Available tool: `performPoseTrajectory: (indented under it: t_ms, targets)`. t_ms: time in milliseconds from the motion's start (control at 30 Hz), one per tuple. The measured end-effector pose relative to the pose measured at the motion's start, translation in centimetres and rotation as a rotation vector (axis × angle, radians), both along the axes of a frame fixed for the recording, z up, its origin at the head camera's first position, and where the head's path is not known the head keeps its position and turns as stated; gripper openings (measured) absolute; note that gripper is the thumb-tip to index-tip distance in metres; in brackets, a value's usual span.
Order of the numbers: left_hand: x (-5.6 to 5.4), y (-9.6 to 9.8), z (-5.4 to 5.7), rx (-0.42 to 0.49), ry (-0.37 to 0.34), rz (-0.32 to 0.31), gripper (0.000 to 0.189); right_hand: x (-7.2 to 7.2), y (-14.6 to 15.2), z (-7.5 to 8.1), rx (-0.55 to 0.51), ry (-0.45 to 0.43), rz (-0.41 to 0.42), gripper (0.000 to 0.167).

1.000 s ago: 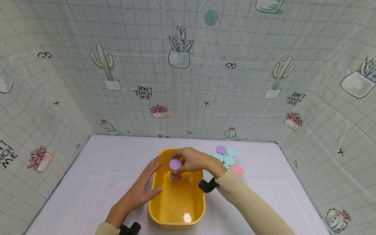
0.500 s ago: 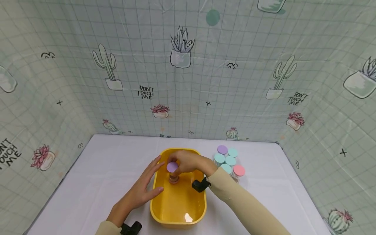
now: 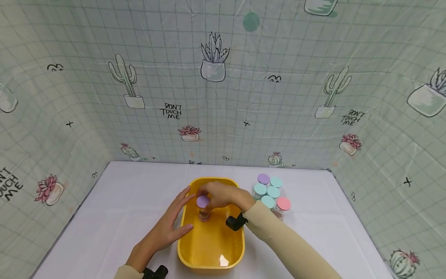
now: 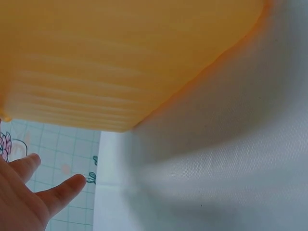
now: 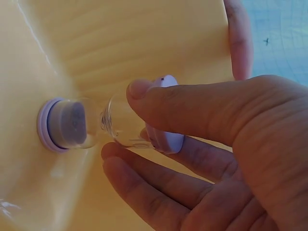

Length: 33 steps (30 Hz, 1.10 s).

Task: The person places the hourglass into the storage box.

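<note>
A small glass sand timer (image 5: pixel 127 126) with purple end caps stands upright inside the yellow tub (image 3: pixel 210 248), near its far left part. Dark sand fills its lower bulb in the right wrist view. My right hand (image 3: pixel 221 194) reaches in from the right and holds the timer's upper end between thumb and fingers. With fingers spread and fairly straight, my left hand (image 3: pixel 168 224) rests at the tub's left rim. The left wrist view shows the tub's outer wall (image 4: pixel 96 62) and part of that hand.
Right of the tub, several more sand timers with teal, purple and pink caps stand grouped, among them a pink-capped one (image 3: pixel 283 204). A white cloth (image 3: pixel 313 232) covers the table. Behind it hangs a grid-patterned curtain (image 3: pixel 244 100) with cactus drawings.
My right hand, with the sand timer, has shifted slightly left and toward me inside the tub. The left hand stays in place at the rim.
</note>
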<state>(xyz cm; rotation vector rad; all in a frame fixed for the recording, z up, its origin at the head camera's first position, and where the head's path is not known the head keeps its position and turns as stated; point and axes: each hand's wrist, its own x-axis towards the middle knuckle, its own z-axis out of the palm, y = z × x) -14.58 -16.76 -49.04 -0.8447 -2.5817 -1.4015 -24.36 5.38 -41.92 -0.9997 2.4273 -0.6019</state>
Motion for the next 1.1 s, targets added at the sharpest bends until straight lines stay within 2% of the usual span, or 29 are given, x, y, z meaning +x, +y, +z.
performPoseTrajectory:
  t_ms: [200,367,500,600,733,900,1000,1100]
  targets:
    - [0.2,0.0,-0.1,0.014,-0.013,-0.007,0.070,0.4,-0.1,-0.1,-0.001,-0.049,-0.034,0.046]
    - [0.4,0.0,-0.3,0.011,-0.001,-0.007,0.070,0.8,0.2,0.3,0.000,-0.050,-0.022,0.048]
    - [0.2,0.0,-0.2,0.013,0.019,-0.013,0.071,1.0,1.1,1.8,-0.012,-0.040,-0.012,0.048]
    - [0.0,0.1,-0.1,0.021,0.009,-0.008,0.071,1.1,2.4,3.4,-0.055,-0.053,-0.015,0.046]
    - [0.0,0.2,0.0,0.026,-0.014,0.000,0.070,1.2,5.4,5.6,-0.138,-0.026,-0.032,0.042]
    - [0.0,0.2,0.0,0.021,-0.014,0.012,0.070,0.9,10.7,7.9,-0.199,0.068,-0.142,0.039]
    - [0.0,0.2,0.0,0.024,-0.025,0.012,0.069,0.6,14.1,8.2,-0.217,0.121,-0.205,0.042]
    - [0.0,0.3,0.0,0.027,-0.029,0.011,0.069,0.5,17.4,7.8,-0.214,0.164,-0.264,0.043]
